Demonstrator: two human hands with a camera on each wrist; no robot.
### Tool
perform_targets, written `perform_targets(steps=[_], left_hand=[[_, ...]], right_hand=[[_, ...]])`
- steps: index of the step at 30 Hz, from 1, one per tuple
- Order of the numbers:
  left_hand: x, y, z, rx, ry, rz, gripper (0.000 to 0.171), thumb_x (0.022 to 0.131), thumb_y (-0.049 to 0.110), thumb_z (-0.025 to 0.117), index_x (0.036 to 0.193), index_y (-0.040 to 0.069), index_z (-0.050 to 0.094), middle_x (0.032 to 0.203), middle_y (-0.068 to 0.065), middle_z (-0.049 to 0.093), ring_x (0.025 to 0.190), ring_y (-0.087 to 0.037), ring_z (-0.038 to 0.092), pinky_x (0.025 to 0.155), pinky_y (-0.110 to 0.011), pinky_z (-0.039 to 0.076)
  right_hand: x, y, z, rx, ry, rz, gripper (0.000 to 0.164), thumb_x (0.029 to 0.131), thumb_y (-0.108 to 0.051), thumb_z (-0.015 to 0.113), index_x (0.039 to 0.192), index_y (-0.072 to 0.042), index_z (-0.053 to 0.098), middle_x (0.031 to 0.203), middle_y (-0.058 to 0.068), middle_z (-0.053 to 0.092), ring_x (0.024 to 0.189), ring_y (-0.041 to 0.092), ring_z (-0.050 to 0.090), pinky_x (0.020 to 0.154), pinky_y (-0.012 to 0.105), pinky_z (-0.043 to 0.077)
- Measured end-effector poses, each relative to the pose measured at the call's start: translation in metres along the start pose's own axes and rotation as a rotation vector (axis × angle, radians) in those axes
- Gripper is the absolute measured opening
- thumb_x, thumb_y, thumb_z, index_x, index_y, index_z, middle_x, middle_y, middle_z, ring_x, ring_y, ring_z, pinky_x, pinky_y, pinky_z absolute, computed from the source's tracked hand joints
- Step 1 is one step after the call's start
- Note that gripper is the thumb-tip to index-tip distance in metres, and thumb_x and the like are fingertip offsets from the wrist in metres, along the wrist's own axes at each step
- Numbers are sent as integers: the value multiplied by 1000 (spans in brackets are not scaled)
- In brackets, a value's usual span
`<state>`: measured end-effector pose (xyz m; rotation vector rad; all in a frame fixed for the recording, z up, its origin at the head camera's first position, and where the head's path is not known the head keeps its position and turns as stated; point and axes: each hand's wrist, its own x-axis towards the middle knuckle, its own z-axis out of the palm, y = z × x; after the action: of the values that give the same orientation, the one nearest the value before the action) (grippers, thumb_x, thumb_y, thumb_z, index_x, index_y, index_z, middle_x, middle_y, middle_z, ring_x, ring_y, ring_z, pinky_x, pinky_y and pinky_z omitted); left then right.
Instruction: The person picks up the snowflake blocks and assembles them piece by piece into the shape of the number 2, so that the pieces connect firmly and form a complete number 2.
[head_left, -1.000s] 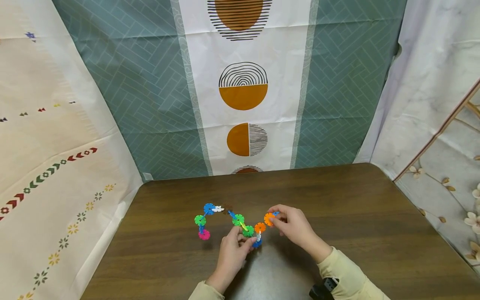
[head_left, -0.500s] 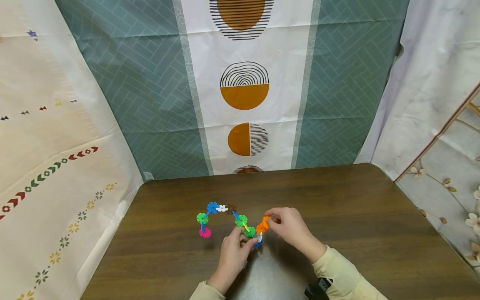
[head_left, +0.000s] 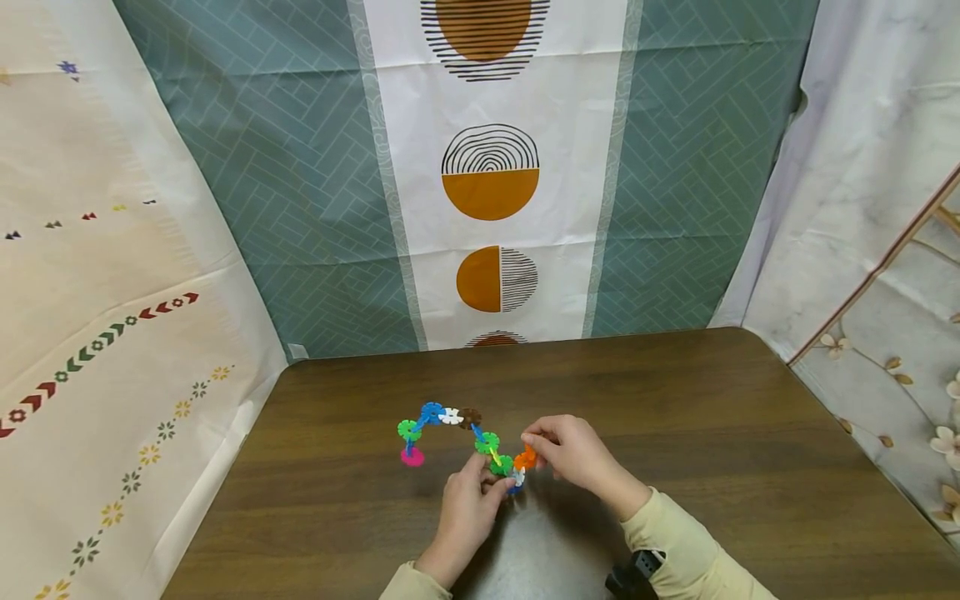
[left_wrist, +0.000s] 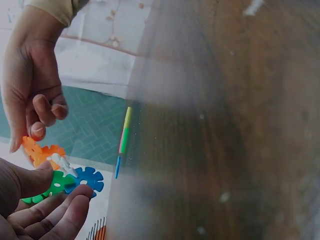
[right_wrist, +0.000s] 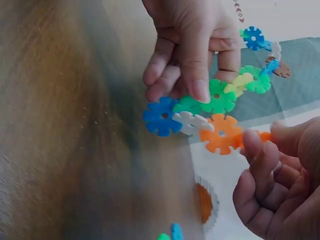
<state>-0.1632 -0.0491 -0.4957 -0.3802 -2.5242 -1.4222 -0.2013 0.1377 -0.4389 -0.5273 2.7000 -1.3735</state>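
A chain of interlocking plastic snowflake discs (head_left: 487, 442) curves from between the two hands toward the back left, ending in a pink disc (head_left: 412, 457). My left hand (head_left: 467, 510) pinches green discs (right_wrist: 218, 97) near the chain's right part, thumb on top. Beside its fingers are a blue disc (right_wrist: 162, 116) and a white one (right_wrist: 191, 123). An orange disc (right_wrist: 220, 134) is attached to the white one. Between thumb and fingertips, my right hand (head_left: 577, 454) pinches a second orange disc (right_wrist: 262, 136), which meets the first. The fingers partly hide where they join.
The brown wooden table (head_left: 315, 517) spreads around both hands. A patterned teal and white cloth (head_left: 322, 208) hangs behind it, with light cloths at both sides. Small green and blue pieces (right_wrist: 176, 231) show at the bottom of the right wrist view.
My right hand has moved left, bringing its orange disc from apart to against the chain's orange disc. The chain has shifted slightly right and its pink end has tilted. My left hand keeps its hold.
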Motion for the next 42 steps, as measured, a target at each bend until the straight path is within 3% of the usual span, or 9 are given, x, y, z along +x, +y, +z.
perform_targets(steps=[11, 20, 31, 34, 38, 42], left_hand=[[1, 1, 0, -21, 9, -39, 20, 85, 12, 77, 94, 6, 60, 73, 0, 71, 59, -2, 59, 53, -21, 49], [1, 1, 0, -55, 2, -84, 20, 85, 13, 77, 93, 6, 60, 69, 0, 70, 58, -6, 63, 52, -21, 49], [1, -2, -1, -93, -20, -119, 23, 86, 14, 76, 91, 3, 57, 71, -3, 71, 59, -9, 65, 51, -21, 48], [1, -3, -2, -97, -22, -123, 23, 86, 14, 76, 91, 3, 56, 71, -3, 71, 58, -8, 64, 50, -22, 48], [1, -4, -5, -112, -24, -129, 24, 86, 15, 76, 92, 3, 56, 71, -2, 70, 59, -10, 64, 50, -22, 49], [2, -6, -6, -115, -24, -131, 24, 86, 16, 76, 92, 3, 56, 71, -1, 70, 59, -14, 65, 50, -22, 48]], right_hand=[[-2, 17, 4, 451, -143, 251, 54, 95, -49, 58, 95, 4, 69, 75, 17, 69, 44, 12, 54, 54, 33, 55], [-3, 20, 8, 550, -167, 291, 53, 96, -46, 58, 104, 6, 67, 77, 9, 71, 49, 11, 58, 62, 34, 57], [-5, 20, 6, 492, -126, 288, 52, 96, -47, 56, 98, 3, 68, 74, 10, 69, 43, 11, 46, 51, 28, 51], [-4, 25, 2, 433, -84, 265, 50, 98, -45, 55, 99, 4, 68, 74, 12, 69, 42, 12, 44, 49, 28, 49], [0, 38, -6, 224, 17, 199, 34, 99, -31, 58, 100, 2, 70, 69, 9, 67, 41, 12, 42, 44, 28, 45], [1, 52, -17, -45, 139, 158, 11, 92, -15, 69, 94, -5, 73, 70, 0, 65, 50, 11, 49, 49, 28, 44]])
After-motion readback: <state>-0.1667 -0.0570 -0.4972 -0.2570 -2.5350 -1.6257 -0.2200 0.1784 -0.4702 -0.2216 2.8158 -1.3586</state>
